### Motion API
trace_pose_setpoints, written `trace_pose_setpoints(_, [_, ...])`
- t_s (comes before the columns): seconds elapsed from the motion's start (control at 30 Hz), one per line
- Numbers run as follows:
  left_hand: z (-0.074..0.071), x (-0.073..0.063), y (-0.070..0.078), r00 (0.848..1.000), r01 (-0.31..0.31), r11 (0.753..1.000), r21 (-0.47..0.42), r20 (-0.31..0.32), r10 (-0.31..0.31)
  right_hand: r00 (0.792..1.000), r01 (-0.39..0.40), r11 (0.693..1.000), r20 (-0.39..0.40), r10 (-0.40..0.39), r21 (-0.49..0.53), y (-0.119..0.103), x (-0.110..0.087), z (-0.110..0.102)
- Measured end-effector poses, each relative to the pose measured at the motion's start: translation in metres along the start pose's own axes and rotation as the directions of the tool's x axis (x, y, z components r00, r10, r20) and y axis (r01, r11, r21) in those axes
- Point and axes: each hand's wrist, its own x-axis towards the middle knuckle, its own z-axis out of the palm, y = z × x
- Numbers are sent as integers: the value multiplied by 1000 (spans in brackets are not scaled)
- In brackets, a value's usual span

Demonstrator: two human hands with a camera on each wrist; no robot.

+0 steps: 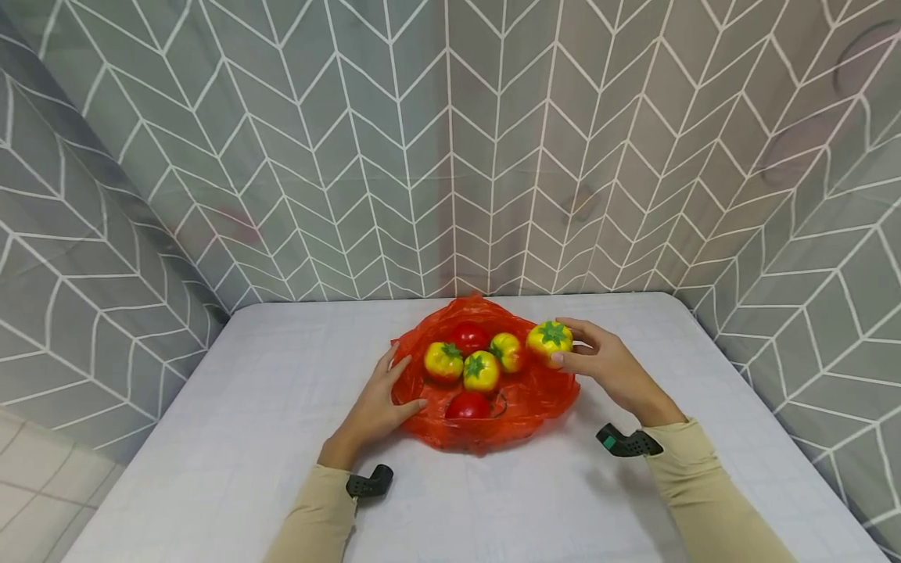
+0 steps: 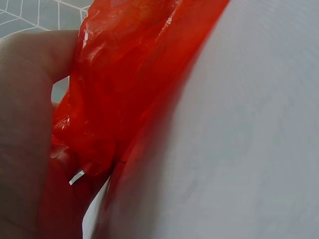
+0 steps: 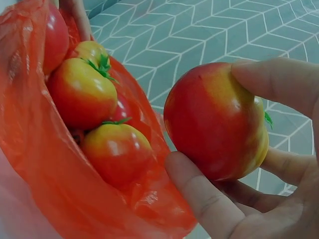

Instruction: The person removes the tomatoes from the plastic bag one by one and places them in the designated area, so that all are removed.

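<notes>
An open red plastic bag lies on the white table with several round fruits in it. Three are yellow-and-red tomatoes with green leafy tops, such as the front tomato; a red fruit sits behind them and another red fruit in front. My right hand holds one more yellow-and-red tomato between thumb and fingers, over the bag's right side. At the bag's left edge, my left hand grips the red film, thumb and fingers apart; the left wrist view shows crumpled film against the fingers.
The white table runs out on both sides of the bag. A grey curtain with white zigzag lines hangs behind and along the sides. Each wrist wears a black strap device, the left device and the right device.
</notes>
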Motion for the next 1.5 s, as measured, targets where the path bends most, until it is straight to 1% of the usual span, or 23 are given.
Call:
trace_pose_setpoints(0.1, [2,0,-2,1000,-20,1000,7,-1,20,1000,-1,1000,-8,1,-3,0,2,-6])
trace_pose_setpoints(0.17, [2,0,-2,1000,-22,1000,5,-4,22,1000,-3,1000,-15,3,-12,0,4,-10])
trace_pose_setpoints(0.37, [-1,1,1,1000,7,1000,-23,-1,-7,999,17,1000,-38,-17,-1,1,10,-21])
trace_pose_setpoints(0.47, [-2,2,0,1000,12,1000,-19,5,-12,999,28,1000,-44,-28,2,2,11,-24])
trace_pose_setpoints(0.53, [-2,2,-1,1000,12,1000,-15,6,-12,998,19,1000,-54,-20,-14,3,11,-26])
trace_pose_setpoints(0.67, [-2,3,-1,1000,16,1000,-11,8,-16,998,3,1000,-68,-4,-11,2,10,-28])
trace_pose_setpoints(0.87, [-2,2,-2,1000,15,1000,-7,7,-15,997,17,998,-80,-12,64,5,10,-29])
trace_pose_setpoints(1.27, [-3,1,-2,1000,30,999,-16,8,-30,990,24,997,-141,-14,71,9,9,-34])
trace_pose_setpoints(1.4, [-3,1,-2,1000,28,1000,-14,9,-28,989,19,995,-150,-5,94,9,8,-35])
trace_pose_setpoints(1.5, [-3,1,-1,1000,27,1000,-12,8,-27,989,16,996,-150,-2,90,10,9,-36])
